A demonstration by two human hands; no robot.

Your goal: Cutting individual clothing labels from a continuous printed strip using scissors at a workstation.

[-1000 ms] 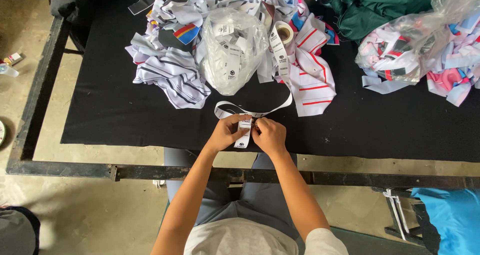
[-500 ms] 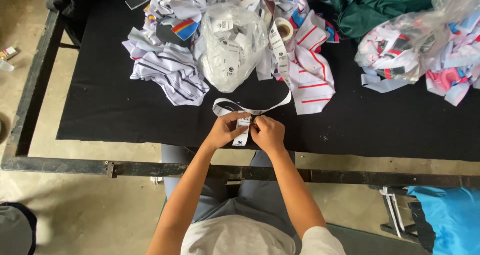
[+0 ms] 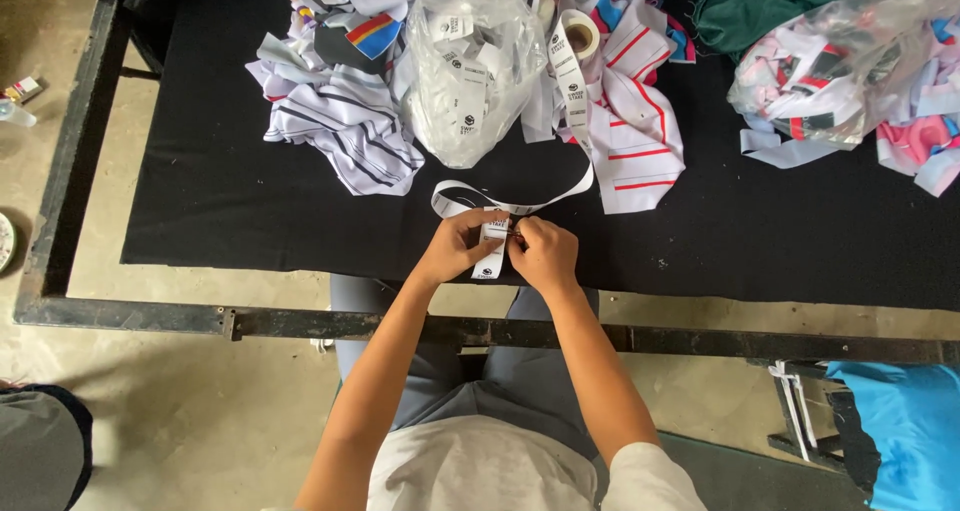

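Here the left hand (image 3: 458, 248) and right hand (image 3: 541, 254) sit close together at the near edge of the black table (image 3: 250, 221), both pinching a white label strip (image 3: 492, 250) between them; the strip loops away far and right up to a roll (image 3: 580, 33) beside a clear bag of labels (image 3: 468, 71)

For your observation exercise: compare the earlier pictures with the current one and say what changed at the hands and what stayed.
Hardly anything: both the left hand and right hand still pinch the white label strip at the table's near edge. The clear bag of labels and striped cloth pile lie unmoved.
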